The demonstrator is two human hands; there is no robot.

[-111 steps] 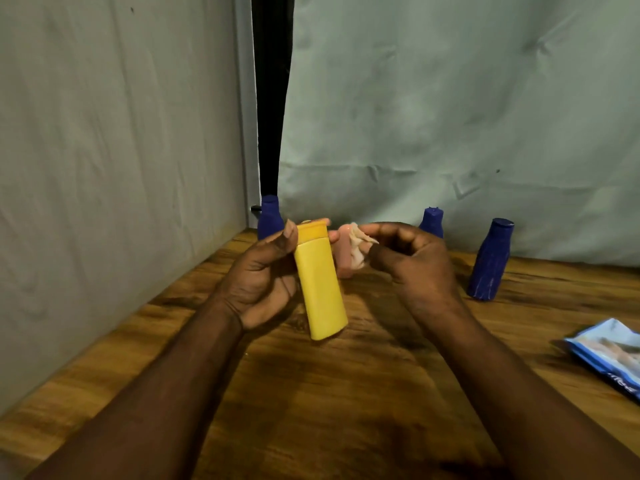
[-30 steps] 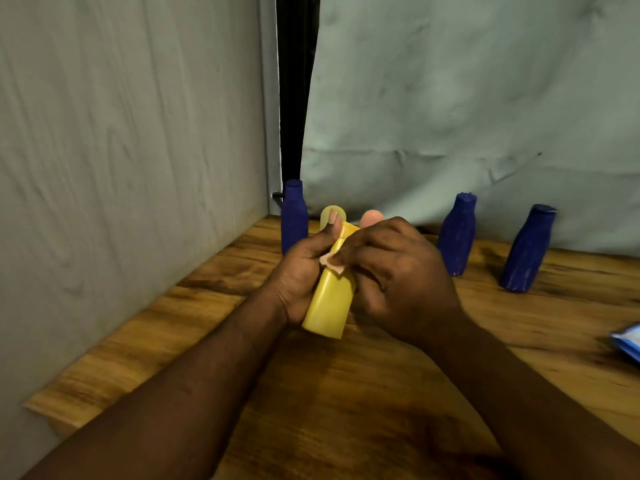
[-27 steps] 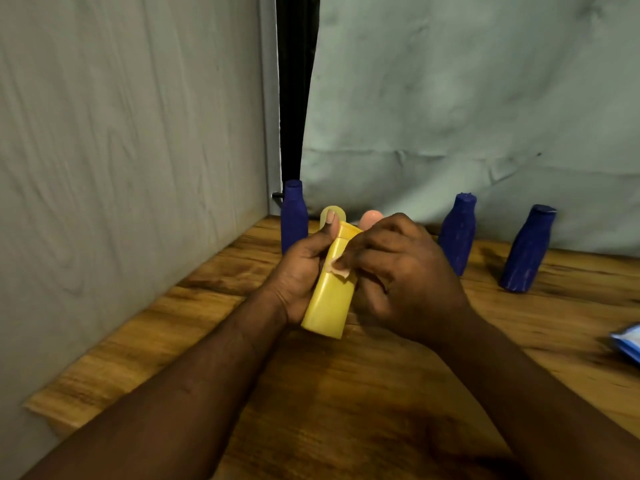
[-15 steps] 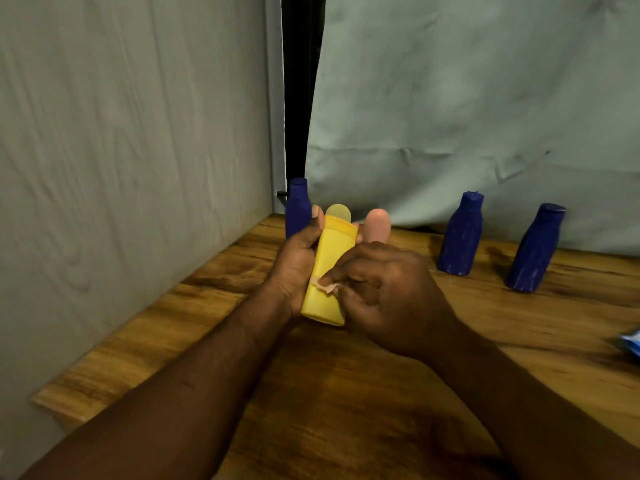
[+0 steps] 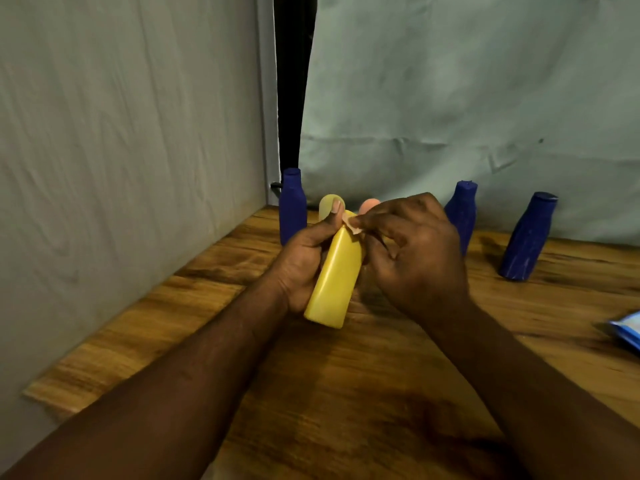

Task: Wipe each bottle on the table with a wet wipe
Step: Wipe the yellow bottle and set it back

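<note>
My left hand (image 5: 304,258) grips a yellow bottle (image 5: 334,282), tilted with its cap end away from me, above the wooden table (image 5: 346,393). My right hand (image 5: 412,251) pinches a small crumpled wet wipe (image 5: 351,225) against the bottle's upper end. Three dark blue bottles stand at the back: one on the left (image 5: 292,206), one partly behind my right hand (image 5: 462,213), one on the right (image 5: 528,237). A pink bottle top (image 5: 370,204) and a pale yellow one (image 5: 328,204) peek out behind my hands.
A blue and white wipes packet (image 5: 627,332) lies at the table's right edge. A pale wall runs along the left side and a grey-green cloth hangs behind the table, with a dark gap between them.
My right hand has slid the wipe from the bottle's lower body back up to its upper end. The left hand keeps its hold on the bottle.
</note>
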